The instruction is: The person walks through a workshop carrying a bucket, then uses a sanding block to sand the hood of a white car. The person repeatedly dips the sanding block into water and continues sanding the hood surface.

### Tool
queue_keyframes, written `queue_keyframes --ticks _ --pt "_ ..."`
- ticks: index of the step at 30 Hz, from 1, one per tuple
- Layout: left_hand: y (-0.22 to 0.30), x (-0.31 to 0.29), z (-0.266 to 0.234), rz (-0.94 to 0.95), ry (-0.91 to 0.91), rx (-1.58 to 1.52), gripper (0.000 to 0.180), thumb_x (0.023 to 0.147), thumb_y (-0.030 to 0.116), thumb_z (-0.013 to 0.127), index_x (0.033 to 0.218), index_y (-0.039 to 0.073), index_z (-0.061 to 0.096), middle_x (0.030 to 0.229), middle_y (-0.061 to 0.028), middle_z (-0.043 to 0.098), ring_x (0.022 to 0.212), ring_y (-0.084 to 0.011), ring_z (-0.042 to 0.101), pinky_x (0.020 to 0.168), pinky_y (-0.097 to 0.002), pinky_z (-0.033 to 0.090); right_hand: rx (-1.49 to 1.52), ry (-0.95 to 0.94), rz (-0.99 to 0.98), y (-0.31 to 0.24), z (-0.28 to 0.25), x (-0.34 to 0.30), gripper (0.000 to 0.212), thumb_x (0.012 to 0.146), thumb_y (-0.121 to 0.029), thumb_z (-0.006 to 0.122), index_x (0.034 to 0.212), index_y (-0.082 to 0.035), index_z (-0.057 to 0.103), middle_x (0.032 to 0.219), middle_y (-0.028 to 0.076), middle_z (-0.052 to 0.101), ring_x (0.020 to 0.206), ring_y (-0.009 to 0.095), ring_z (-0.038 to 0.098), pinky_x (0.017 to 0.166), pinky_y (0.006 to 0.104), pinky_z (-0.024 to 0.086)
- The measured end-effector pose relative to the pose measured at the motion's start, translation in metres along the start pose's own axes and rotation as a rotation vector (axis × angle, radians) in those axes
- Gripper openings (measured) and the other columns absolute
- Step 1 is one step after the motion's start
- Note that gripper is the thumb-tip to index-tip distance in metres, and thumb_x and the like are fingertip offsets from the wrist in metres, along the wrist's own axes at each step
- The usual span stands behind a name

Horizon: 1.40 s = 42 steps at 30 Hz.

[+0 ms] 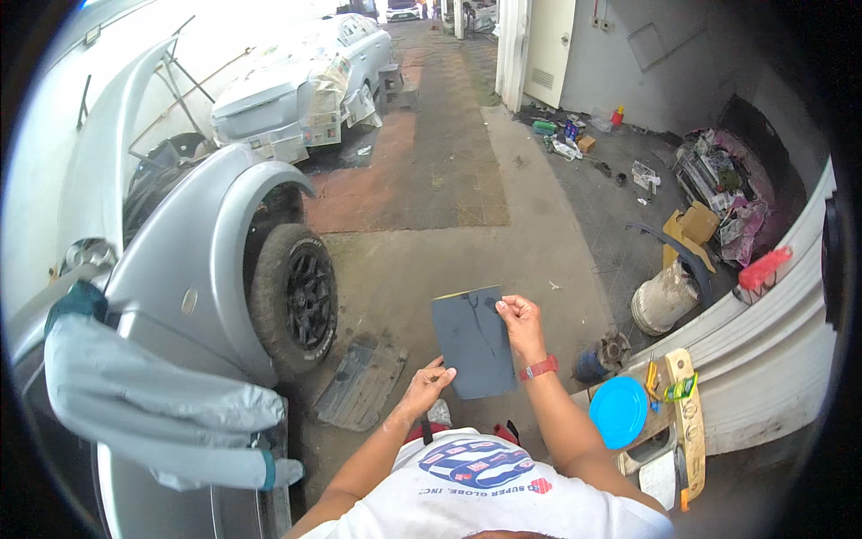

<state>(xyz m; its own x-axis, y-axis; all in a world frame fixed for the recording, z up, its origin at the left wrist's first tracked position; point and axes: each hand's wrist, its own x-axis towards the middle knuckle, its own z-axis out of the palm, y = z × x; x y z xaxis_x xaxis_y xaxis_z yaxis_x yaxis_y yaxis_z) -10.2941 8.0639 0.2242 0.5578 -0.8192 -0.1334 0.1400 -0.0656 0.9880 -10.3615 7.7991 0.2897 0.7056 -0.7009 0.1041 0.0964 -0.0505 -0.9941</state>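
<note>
Between my two hands, in front of my body, is a dark grey sheet of sandpaper (473, 346). A yellowish strip shows along its far edge, and darker crooked lines cross its upper part. My right hand (523, 323), with a red watch on the wrist, pinches the sheet's upper right corner. At the lower left edge, the thumb of my left hand (429, 386) presses on the face while the fingers go behind. The sheet is nearly flat and off the floor.
On my left stands a silver vehicle (193, 269) with a grey jacket (153, 386) draped over it. A dark flat panel (361, 382) lies by its wheel (296, 296). To my right are a blue round lid (618, 411), a wooden board (685, 413) and a dirty bucket (664, 298).
</note>
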Motion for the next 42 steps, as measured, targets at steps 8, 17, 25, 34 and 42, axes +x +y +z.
queue_keyframes --ticks 8,17,25,34,42 --pt "0.059 0.218 -0.045 0.007 -0.122 0.164 0.038 0.101 0.034 0.073 0.095 -0.004 0.076 0.158 -0.0304 0.049 0.158 -0.0399 0.031 0.121 -0.0494 0.034 0.172 0.201 0.013 0.007 -0.009 0.189 0.006 0.101 -0.008 0.073 0.101 -0.003 0.071 0.084 -0.007 0.068 0.073 0.000 0.054 0.065 0.0205 0.044" --pt "0.081 0.466 -0.074 -0.030 -0.061 0.293 0.037 0.098 0.035 0.077 0.092 -0.001 0.078 0.155 -0.0360 0.049 0.155 -0.0404 0.038 0.120 -0.0496 0.037 0.238 0.249 -0.017 0.054 -0.024 0.453 0.008 0.102 -0.008 0.072 0.105 -0.001 0.072 0.084 -0.006 0.068 0.072 0.001 0.054 0.065 0.0213 0.045" --pt "0.116 0.661 -0.117 0.046 0.151 0.414 0.029 0.097 0.038 0.076 0.094 0.010 0.083 0.158 -0.0326 0.048 0.148 -0.0449 0.046 0.121 -0.0486 0.037 0.205 0.082 -0.016 0.034 0.015 0.703 0.012 0.102 -0.010 0.073 0.107 0.001 0.072 0.087 -0.004 0.071 0.076 0.003 0.059 0.072 0.0230 0.049" --pt "0.147 0.877 -0.224 0.053 0.263 0.237 0.039 0.099 0.039 0.074 0.094 0.001 0.078 0.156 -0.0294 0.052 0.151 -0.0407 0.043 0.118 -0.0477 0.039 0.155 -0.088 -0.049 0.059 0.100 0.951 0.010 0.101 -0.010 0.073 0.103 0.000 0.072 0.086 -0.005 0.071 0.077 0.001 0.057 0.068 0.0215 0.046" --pt "0.236 1.101 -0.353 0.100 0.255 0.267 0.042 0.100 0.037 0.073 0.101 -0.004 0.080 0.162 -0.0265 0.046 0.150 -0.0387 0.046 0.119 -0.0481 0.038 0.202 -0.060 0.056 0.090 0.148 1.163 0.009 0.101 -0.008 0.073 0.105 0.000 0.071 0.086 -0.003 0.072 0.075 0.002 0.060 0.067 0.0224 0.049"
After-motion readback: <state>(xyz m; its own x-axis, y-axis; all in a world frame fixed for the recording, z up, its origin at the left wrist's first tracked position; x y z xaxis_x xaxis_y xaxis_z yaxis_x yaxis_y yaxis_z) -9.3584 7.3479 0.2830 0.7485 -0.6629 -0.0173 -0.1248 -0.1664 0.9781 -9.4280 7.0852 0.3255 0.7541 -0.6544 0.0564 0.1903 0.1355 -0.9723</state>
